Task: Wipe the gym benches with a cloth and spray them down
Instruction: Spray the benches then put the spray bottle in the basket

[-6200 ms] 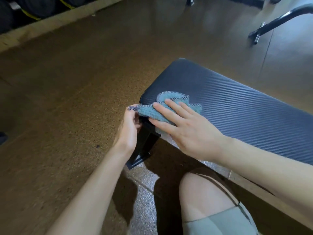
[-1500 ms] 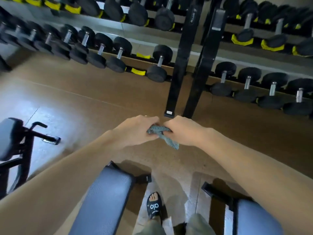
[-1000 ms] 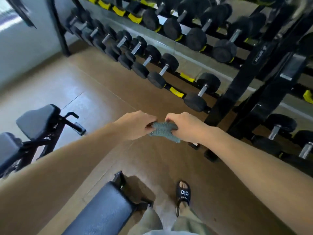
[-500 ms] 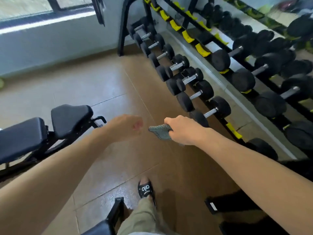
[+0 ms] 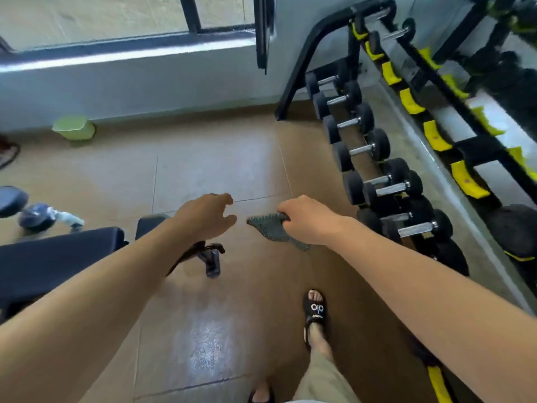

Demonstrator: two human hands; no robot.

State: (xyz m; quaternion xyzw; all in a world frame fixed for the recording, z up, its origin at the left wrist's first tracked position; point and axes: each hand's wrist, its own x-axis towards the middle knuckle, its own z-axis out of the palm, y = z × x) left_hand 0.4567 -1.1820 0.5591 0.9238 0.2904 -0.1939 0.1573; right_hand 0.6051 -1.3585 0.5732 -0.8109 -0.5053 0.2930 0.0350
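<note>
My right hand (image 5: 308,221) grips a crumpled blue-grey cloth (image 5: 268,226), which hangs out to the left of the fist at mid-frame. My left hand (image 5: 207,218) is held out beside it, a short gap away, fingers loosely curled and holding nothing. A dark padded bench (image 5: 55,257) stands at the lower left, partly hidden behind my left forearm, with its black frame foot (image 5: 212,258) on the tiles. On the floor at the far left lies a blurred bluish bottle-like thing (image 5: 48,218) with a pale nozzle end; what it is cannot be told.
A rack of black dumbbells (image 5: 377,170) with yellow tags runs along the right side. A window and low wall close off the far end, with a green bin (image 5: 74,128) on the floor below. Brown tiled floor (image 5: 215,158) stretches ahead. My sandalled foot (image 5: 315,311) is stepping forward.
I stood up from the first bench and turned left past the dumbbell rack. My left hand let go of the cloth; only the right hand carries it now. Another bench came into view.
</note>
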